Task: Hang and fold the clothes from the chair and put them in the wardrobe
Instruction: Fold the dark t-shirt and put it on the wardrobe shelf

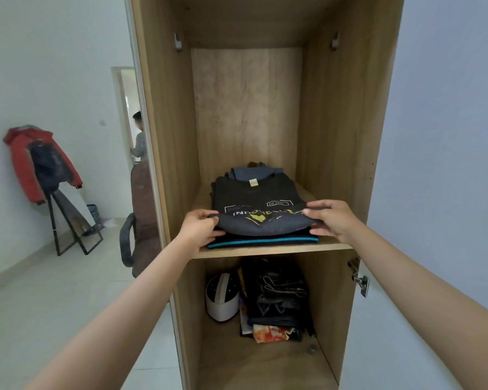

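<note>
A folded dark T-shirt [258, 202] with white and yellow print lies on top of a small stack on the wardrobe's middle shelf [268, 249]. Under it is a dark folded garment with a blue stripe [262, 242]; a grey-blue garment [255, 173] lies behind. My left hand [200, 226] pinches the T-shirt's front left corner. My right hand [331, 219] grips its front right edge. The brown office chair [140, 218] stands left of the wardrobe, partly hidden by its side panel.
In the lower compartment sit a white helmet-like object [222, 298] and a pile of dark clothes [278, 298]. The open door's hinge [359, 278] juts out at the right. A red jacket [35, 161] hangs on a stand, with a leaning mirror beside it. A person [139, 139] stands in the far doorway.
</note>
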### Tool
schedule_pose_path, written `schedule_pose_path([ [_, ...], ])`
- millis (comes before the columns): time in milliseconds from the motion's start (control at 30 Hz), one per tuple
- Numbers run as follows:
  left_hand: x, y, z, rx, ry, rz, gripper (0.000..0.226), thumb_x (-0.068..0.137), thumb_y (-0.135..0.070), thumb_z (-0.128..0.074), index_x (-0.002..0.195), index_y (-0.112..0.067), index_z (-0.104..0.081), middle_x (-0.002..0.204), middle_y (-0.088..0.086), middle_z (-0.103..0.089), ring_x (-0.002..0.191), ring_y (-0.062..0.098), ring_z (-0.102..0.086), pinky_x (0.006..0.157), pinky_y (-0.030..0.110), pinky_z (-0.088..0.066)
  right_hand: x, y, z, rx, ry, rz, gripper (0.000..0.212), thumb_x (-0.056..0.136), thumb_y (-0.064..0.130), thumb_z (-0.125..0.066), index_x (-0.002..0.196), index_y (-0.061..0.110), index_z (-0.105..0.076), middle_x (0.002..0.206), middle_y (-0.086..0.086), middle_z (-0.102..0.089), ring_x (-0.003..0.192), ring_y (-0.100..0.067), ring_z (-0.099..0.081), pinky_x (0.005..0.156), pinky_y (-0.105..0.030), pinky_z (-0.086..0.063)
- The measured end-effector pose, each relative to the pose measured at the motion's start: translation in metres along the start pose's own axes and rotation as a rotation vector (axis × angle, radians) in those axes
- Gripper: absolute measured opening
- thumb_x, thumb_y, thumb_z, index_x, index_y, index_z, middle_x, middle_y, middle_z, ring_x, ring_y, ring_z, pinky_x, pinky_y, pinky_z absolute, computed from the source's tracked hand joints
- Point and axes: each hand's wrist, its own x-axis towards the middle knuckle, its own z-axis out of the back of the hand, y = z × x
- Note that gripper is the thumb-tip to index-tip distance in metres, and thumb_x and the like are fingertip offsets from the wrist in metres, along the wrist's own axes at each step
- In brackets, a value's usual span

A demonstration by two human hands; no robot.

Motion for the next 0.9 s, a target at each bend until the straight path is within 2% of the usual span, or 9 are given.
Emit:
schedule_pose_path([
  [100,-0.002,0.013,0.002,0.076,-0.083,-0.049,0.018,0.091,-0.002,-0.052,0.102,-0.013,-0.060,0.114,0.011,-0.062,0.070,0.013,-0.064,0.058,0.018,-0.053,-0.005,-0.018,0.002,-0.102,-0.022,-0.033,0.029,0.083,0.011,-0.072,0.110,0.017,-0.065,0.119,-0.005,-0.054,0.096,-0.019,-0.061,0.055,-0.024,-0.058],
  [167,-0.005,0.017,0.005,0.165,-0.125,-0.109,0.019,0.087,-0.003,-0.057,0.100,-0.015,-0.063,0.109,0.011,-0.064,0.071,0.011,-0.062,0.052,0.017,-0.049,-0.008,-0.025,0.003,-0.144,-0.033,-0.025,0.032,0.082,0.014,-0.073,0.114,0.019,-0.065,0.120,-0.005,-0.053,0.095,-0.021,-0.062,0.056,-0.025,-0.059],
  [267,-0.011,0.022,0.011,0.425,-0.138,-0.158,0.023,0.080,-0.007,-0.060,0.098,-0.021,-0.062,0.105,0.008,-0.062,0.086,0.018,-0.060,0.068,0.028,-0.054,-0.014,-0.030,-0.001,-0.244,-0.098,0.051,0.032,0.084,0.017,-0.072,0.116,0.019,-0.064,0.118,0.000,-0.051,0.100,-0.021,-0.059,0.065,-0.025,-0.058],
  [333,-0.016,0.024,0.012,0.686,-0.201,-0.195,0.027,0.076,-0.015,-0.061,0.101,-0.025,-0.059,0.107,0.006,-0.058,0.095,0.023,-0.057,0.082,0.038,-0.054,-0.016,-0.033,-0.006,-0.436,-0.242,0.208,0.034,0.084,0.022,-0.072,0.117,0.018,-0.064,0.120,0.001,-0.053,0.110,-0.021,-0.056,0.078,-0.026,-0.052],
  [433,-0.023,0.027,0.004,0.895,-0.265,-0.457,0.040,0.082,-0.026,-0.055,0.122,-0.024,-0.052,0.127,0.008,-0.048,0.117,0.029,-0.047,0.101,0.049,-0.039,-0.024,-0.035,-0.017,-0.687,-0.439,0.538,0.041,0.086,0.033,-0.066,0.125,0.022,-0.060,0.130,-0.003,-0.051,0.120,-0.024,-0.049,0.090,-0.035,-0.045],
  [533,-0.024,0.033,-0.009,1.040,-0.048,-0.684,0.054,0.095,-0.037,-0.042,0.146,-0.027,-0.028,0.155,0.002,-0.024,0.142,0.025,-0.022,0.113,0.053,-0.015,-0.028,-0.030,-0.035,-0.883,-0.216,0.697,0.053,0.094,0.045,-0.050,0.144,0.032,-0.038,0.152,0.002,-0.035,0.139,-0.022,-0.030,0.110,-0.056,-0.024],
  [633,-0.020,0.056,-0.008,1.257,0.094,-0.591,0.059,0.097,-0.047,-0.030,0.150,-0.030,-0.011,0.159,0.001,-0.010,0.146,0.023,-0.006,0.116,0.051,-0.009,-0.025,-0.045,-0.044,-1.045,0.024,0.552,0.056,0.098,0.053,-0.033,0.150,0.037,-0.020,0.160,0.008,-0.017,0.147,-0.020,-0.012,0.114,-0.059,-0.004],
  [767,-0.024,0.071,-0.006,1.330,0.014,-0.561,0.067,0.095,-0.053,-0.030,0.151,-0.026,-0.005,0.160,0.005,-0.004,0.147,0.024,-0.002,0.116,0.051,-0.009,-0.026,-0.075,-0.039,-1.210,-0.017,0.585,0.062,0.097,0.055,-0.032,0.152,0.035,-0.010,0.161,0.007,-0.009,0.148,-0.023,-0.008,0.116,-0.053,-0.003],
  [900,-0.037,0.066,-0.010,1.287,-0.008,-0.433,0.072,0.094,-0.058,-0.029,0.151,-0.022,-0.005,0.160,0.007,0.001,0.147,0.027,-0.001,0.115,0.052,-0.010,-0.034,-0.068,-0.037,-1.118,0.032,0.493,0.063,0.100,0.052,-0.027,0.153,0.027,-0.005,0.162,0.003,0.000,0.149,-0.020,0.003,0.117,-0.050,0.003],
])
